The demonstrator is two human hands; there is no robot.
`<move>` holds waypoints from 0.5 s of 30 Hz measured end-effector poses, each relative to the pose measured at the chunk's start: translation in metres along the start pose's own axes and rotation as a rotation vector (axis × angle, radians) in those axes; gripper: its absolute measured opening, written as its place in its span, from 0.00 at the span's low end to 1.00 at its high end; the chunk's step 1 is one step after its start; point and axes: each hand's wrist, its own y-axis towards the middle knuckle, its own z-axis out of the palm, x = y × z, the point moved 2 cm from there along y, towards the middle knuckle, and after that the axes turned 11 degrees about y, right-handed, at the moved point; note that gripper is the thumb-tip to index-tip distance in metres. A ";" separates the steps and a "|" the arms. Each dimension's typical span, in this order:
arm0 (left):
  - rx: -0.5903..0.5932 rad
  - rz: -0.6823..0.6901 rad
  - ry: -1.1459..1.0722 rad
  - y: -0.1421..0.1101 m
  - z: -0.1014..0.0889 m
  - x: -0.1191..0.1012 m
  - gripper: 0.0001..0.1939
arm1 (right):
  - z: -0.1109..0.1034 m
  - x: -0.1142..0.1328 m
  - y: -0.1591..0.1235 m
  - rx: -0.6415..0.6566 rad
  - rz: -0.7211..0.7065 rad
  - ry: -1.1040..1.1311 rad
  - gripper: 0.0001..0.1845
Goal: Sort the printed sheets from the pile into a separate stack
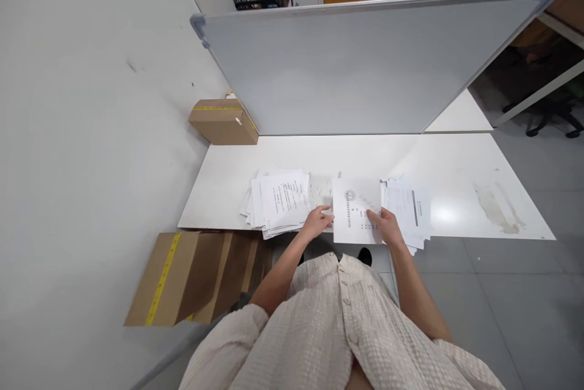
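A white printed document [353,210] with a round emblem and dark lettering lies flat in front of me, at the table's front edge. My right hand [387,227] grips it at its right side, thumb on top and the other fingers hidden beneath. Beside its left edge is my left hand [318,221], fingers bent and apart, the tips at or just touching the paper's edge. An untidy pile of printed sheets [283,198] sits to the left. More loose sheets [408,210] lie to the right, partly behind my right hand.
A whiteboard [347,73] stands along the back of the white table [456,195]. One cardboard box [223,125] rests at the back left corner; another large box [168,280] is below on the left, by the wall. A grey smear marks the tabletop's right end.
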 end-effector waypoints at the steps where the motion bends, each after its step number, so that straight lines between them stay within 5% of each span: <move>1: 0.029 -0.024 0.066 0.001 0.002 0.007 0.26 | -0.016 -0.004 0.004 -0.057 0.001 -0.069 0.22; 7: -0.074 0.014 0.375 0.015 -0.002 0.030 0.20 | -0.085 -0.031 0.021 -0.063 0.173 -0.431 0.16; 15: -0.005 0.236 0.688 0.046 0.023 0.018 0.26 | -0.066 -0.059 0.036 0.065 0.380 -0.240 0.17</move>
